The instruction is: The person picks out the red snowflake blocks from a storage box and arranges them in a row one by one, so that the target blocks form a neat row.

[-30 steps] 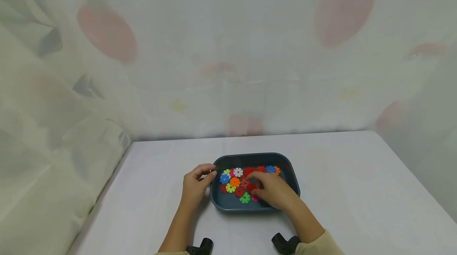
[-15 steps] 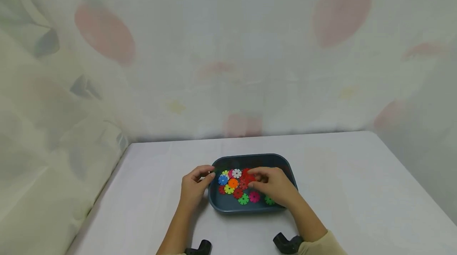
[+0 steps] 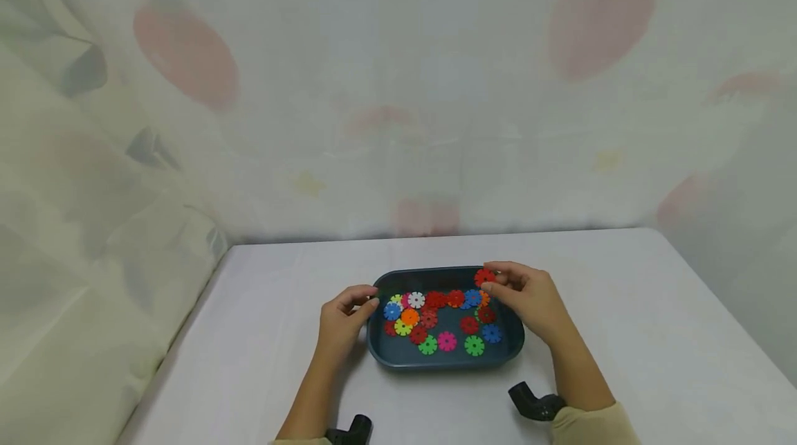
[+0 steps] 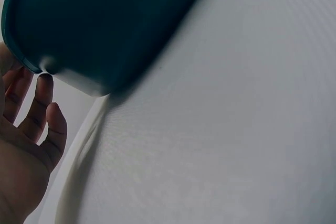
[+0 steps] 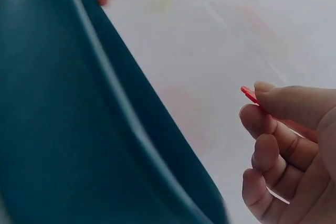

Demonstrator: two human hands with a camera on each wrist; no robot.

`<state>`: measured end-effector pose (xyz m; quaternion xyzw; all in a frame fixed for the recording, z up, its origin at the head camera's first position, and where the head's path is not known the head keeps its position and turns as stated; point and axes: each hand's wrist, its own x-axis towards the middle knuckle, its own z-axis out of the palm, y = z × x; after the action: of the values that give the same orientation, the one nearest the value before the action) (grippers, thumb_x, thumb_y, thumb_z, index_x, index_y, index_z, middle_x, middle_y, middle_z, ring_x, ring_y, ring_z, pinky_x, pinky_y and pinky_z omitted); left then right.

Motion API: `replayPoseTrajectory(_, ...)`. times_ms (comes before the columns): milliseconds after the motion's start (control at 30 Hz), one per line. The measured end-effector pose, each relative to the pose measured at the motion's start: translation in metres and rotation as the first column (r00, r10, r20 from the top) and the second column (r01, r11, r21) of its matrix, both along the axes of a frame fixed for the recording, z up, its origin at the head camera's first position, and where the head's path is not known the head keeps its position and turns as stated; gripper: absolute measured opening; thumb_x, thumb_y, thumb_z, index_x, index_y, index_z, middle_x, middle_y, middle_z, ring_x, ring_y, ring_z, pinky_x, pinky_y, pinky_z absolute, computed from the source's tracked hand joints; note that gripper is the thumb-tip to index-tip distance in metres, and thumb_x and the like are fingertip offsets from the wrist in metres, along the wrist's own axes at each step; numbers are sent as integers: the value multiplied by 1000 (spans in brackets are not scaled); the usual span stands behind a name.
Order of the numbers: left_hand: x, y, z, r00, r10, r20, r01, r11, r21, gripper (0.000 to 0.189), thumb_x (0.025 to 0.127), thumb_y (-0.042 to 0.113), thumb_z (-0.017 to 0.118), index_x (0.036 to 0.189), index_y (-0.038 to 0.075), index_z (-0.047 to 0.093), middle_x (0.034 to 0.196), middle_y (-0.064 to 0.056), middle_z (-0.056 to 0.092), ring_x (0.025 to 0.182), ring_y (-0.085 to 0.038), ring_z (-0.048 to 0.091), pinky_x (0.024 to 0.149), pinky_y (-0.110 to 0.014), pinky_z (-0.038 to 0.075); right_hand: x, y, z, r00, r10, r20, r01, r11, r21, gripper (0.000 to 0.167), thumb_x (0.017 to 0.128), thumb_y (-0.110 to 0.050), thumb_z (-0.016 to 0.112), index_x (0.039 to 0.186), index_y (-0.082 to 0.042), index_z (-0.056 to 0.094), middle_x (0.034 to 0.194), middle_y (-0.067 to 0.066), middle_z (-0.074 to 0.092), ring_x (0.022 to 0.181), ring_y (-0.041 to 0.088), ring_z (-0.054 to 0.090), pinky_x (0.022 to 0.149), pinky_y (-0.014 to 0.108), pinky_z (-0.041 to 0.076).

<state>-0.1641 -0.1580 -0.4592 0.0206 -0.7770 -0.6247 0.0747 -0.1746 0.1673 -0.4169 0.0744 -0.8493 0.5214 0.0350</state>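
Red disc (image 3: 484, 277) is thin and round, with notched edge; right hand (image 3: 534, 298) pinches it with fingers (image 5: 266, 153). Left hand (image 3: 339, 322) touches tray (image 3: 429, 366) rim, fingers bent; whether gripping, I cannot tell.

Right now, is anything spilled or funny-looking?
No, nothing stands out. The colourful pieces lie inside the tray, some overlapping, and one red piece is pinched by the right hand, not spilled. Small cracks would be too tiny to see.

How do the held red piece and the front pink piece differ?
The right hand pinches the red piece aloft; the pink piece lies in the tray. The right hand partly covers the red piece; the pink piece shows whole. Both are notched discs.
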Motion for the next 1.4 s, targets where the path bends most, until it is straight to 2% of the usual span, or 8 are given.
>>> replayPoseTrajectory(200,-9,-5,-20,1000,18,-25,-18,1000,12,17,89,18,74,104,12,76,107,0,72,98,-19,61,84,-23,53,-6,40,-11,992,-122,41,122,992,16,47,90,-39,71,128,-12,65,94,9,71,80,21,66,69,30,56)
replayPoseTrajectory(367,-9,-6,-25,999,17,-45,-16,1000,8,15,88,22,75,102,17,76,105,1,73,97,-20,62,84,-24,53,-13,69,-35,965,-208,158,188,973,130,49,92,-37,68,131,-8,62,92,8,71,76,16,61,63,28,51)
replayPoseTrajectory(500,-8,-6,-25,999,17,-50,-17,1000,3,15,88,22,75,102,16,76,106,0,73,97,-21,62,83,-24,53,-15,79,-51,942,-250,225,204,956,210,49,92,-34,69,130,-4,61,87,6,67,77,17,55,61,27,46)
replayPoseTrajectory(767,-7,-6,-23,998,8,-66,-8,1000,2,18,89,22,74,104,13,76,107,-2,73,97,-21,62,83,-24,53,-18,82,-63,939,-283,193,222,932,286,46,92,-34,66,126,-3,64,86,8,63,82,23,52,66,30,41)
replayPoseTrajectory(933,-7,-5,-23,999,12,-44,-12,1000,-3,17,89,20,74,104,12,75,106,1,73,97,-19,61,84,-25,52,-20,81,-68,934,-321,156,264,916,303,43,93,-33,64,123,-2,66,79,5,62,79,22,53,65,31,40)
replayPoseTrajectory(1067,-8,-4,-23,999,25,-21,-25,1000,-10,18,90,15,73,106,9,75,108,-2,73,98,-19,61,85,-25,52,-20,81,-68,937,-334,100,287,901,325,43,93,-33,64,122,-1,66,78,5,63,81,23,54,67,31,40)
replayPoseTrajectory(1200,-9,-3,-22,999,32,-16,-33,999,-12,19,90,14,72,108,6,74,110,-5,72,99,-21,61,85,-25,52,-21,80,-66,930,-342,138,285,904,318,49,92,-37,66,125,-2,64,85,7,62,86,24,53,68,31,40)
replayPoseTrajectory(1400,-9,-4,-25,999,16,-45,-16,1000,-4,19,89,19,73,106,10,75,107,1,73,97,-20,61,86,-26,52,-20,78,-64,924,-339,179,265,903,339,54,87,-35,71,126,1,62,100,18,61,93,31,53,70,36,44)
